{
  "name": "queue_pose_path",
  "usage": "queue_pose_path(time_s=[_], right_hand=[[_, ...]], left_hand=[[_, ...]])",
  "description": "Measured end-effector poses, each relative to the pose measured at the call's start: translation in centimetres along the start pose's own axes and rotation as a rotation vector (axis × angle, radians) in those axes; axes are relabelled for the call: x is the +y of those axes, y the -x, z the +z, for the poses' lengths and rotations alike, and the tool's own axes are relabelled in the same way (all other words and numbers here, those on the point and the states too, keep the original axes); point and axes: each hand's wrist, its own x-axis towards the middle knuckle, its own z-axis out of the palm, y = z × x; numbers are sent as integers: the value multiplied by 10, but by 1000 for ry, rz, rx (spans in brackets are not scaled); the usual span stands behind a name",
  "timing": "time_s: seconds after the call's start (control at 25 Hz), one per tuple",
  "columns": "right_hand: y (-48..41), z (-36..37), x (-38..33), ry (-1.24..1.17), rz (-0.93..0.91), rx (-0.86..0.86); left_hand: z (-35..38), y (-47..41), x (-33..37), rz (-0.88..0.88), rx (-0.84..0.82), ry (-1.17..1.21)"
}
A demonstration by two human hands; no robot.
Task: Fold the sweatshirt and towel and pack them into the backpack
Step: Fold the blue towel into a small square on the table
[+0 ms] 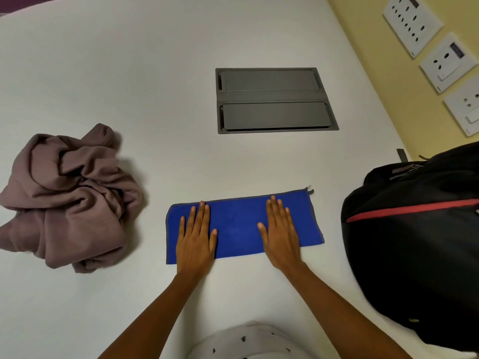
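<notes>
Blue towel [241,224] is lying folded — left hand [197,237] and right hand [281,235] pressing it flat-fingered; black backpack [414,242] sitting zipped, contents hidden.

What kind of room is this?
Probably an office or meeting room: a white table with a recessed grey cable box, and a row of wall sockets on the yellow wall beside it.
</notes>
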Motion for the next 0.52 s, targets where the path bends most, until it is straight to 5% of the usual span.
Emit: queue_pose_path(time_s=[0.28, 0.52], right_hand=[[9, -23, 49, -2, 367, 31], [40, -25, 52, 76, 297, 197]], left_hand=[[3, 3, 1, 0, 35, 42], [-12, -5, 24, -25, 79, 145]])
